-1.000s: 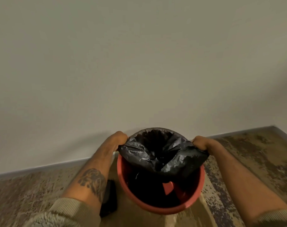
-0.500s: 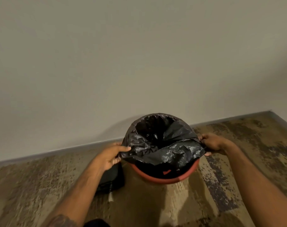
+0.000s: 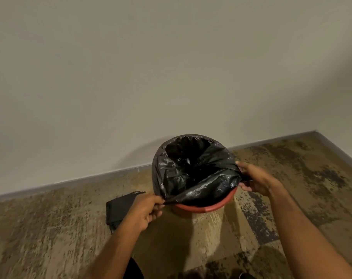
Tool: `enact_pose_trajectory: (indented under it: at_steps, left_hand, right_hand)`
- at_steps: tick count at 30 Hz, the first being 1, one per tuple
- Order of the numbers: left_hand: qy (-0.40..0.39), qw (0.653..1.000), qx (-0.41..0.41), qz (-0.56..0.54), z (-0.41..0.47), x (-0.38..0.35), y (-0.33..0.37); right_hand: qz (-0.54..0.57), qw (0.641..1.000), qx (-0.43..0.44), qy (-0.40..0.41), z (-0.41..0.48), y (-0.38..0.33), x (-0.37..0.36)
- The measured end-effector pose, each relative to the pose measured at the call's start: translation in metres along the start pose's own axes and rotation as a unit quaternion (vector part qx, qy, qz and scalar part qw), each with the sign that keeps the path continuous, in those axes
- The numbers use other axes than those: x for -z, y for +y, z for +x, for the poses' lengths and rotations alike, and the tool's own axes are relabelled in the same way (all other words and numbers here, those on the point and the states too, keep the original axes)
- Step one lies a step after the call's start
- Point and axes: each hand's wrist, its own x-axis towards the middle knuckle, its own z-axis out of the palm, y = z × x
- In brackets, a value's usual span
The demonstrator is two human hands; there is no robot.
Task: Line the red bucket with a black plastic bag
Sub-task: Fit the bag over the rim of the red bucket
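Note:
The red bucket (image 3: 206, 207) stands on the floor against the wall, with only its near rim showing. A black plastic bag (image 3: 193, 170) hangs open inside it, folded over the far and left rim. Its near edge is stretched taut above the near rim. My left hand (image 3: 146, 210) pinches the bag's near-left edge, just left of the bucket. My right hand (image 3: 255, 179) grips the bag's right edge beside the rim.
A flat black folded pack (image 3: 120, 208) lies on the floor left of the bucket, partly under my left hand. The patterned brown carpet (image 3: 50, 228) meets a pale wall (image 3: 171, 67) with a grey baseboard (image 3: 70, 181) right behind the bucket.
The view has pulled back and the bucket looks farther off. My left hand slid from the bag's left side toward its near edge, and the near edge is drawn tighter and lower.

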Motion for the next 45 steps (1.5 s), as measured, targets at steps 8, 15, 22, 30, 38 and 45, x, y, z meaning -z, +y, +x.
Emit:
enact_pose_trajectory:
  at_steps: [8, 15, 22, 30, 38, 45]
  left_hand:
    - [-0.020, 1.000, 0.007, -0.022, -0.019, -0.029, -0.031]
    - [0.005, 0.984, 0.030, -0.175, -0.024, -0.038, -0.041]
    - [0.066, 0.959, 0.058, -0.271, -0.012, -0.060, -0.053]
    - [0.118, 0.938, 0.009, -0.325, 0.004, -0.080, -0.068]
    - [0.113, 0.928, 0.017, -0.354, 0.020, -0.082, -0.069]
    - [0.014, 0.909, 0.047, -0.414, 0.054, -0.041, -0.047]
  right_hand:
    - [-0.076, 0.996, -0.006, 0.041, -0.007, -0.001, -0.008]
    - [0.018, 0.999, 0.021, -0.046, -0.024, 0.017, -0.006]
    - [0.042, 0.999, 0.019, -0.028, -0.031, 0.056, -0.005]
    - [0.247, 0.968, -0.021, -0.039, -0.022, 0.090, -0.018]
    - [0.402, 0.914, -0.029, -0.034, -0.001, 0.107, -0.045]
    - [0.466, 0.883, -0.008, -0.050, 0.015, 0.093, -0.035]
